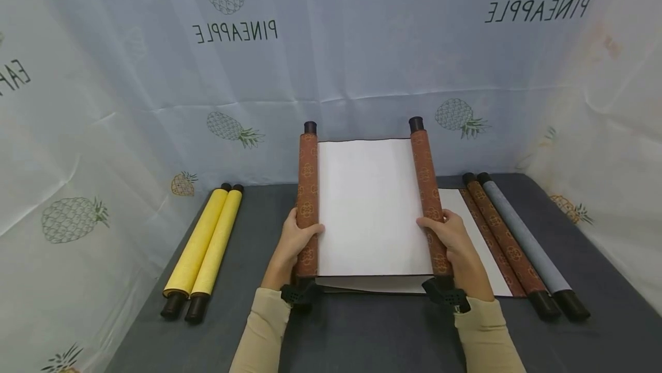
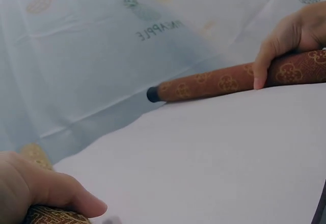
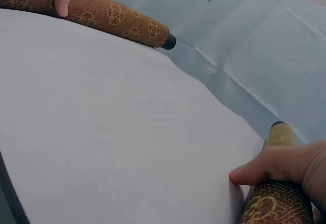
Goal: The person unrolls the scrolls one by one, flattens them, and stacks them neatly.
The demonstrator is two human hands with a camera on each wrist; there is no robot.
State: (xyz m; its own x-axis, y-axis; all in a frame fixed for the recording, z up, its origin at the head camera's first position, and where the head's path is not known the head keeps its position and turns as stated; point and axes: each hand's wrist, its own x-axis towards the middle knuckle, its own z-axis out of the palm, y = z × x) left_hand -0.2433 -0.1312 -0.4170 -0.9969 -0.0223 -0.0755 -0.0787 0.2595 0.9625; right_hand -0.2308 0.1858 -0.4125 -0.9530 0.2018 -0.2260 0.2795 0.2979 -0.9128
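A partly unrolled scroll with a blank white sheet [image 1: 373, 206] and brown patterned rolls at both sides is held up in the head view. My left hand [image 1: 297, 239] grips the left roll [image 1: 308, 172], thumb over its inner side at the paper's edge. Around the right roll [image 1: 425, 175] my right hand [image 1: 455, 238] curls the same way, its thumb [image 3: 254, 169] at the sheet in the right wrist view. Dark knobs cap the upper ends of both rolls. The fingers behind the rolls are hidden.
Two yellow rolled scrolls [image 1: 209, 241] lie at the left of the dark table [image 1: 372, 338]. Behind the right hand lies another white sheet [image 1: 486, 252] with brown rolled edges [image 1: 509, 246], beside a grey roll [image 1: 527, 235]. Pineapple-printed curtains [image 1: 351, 62] surround the table.
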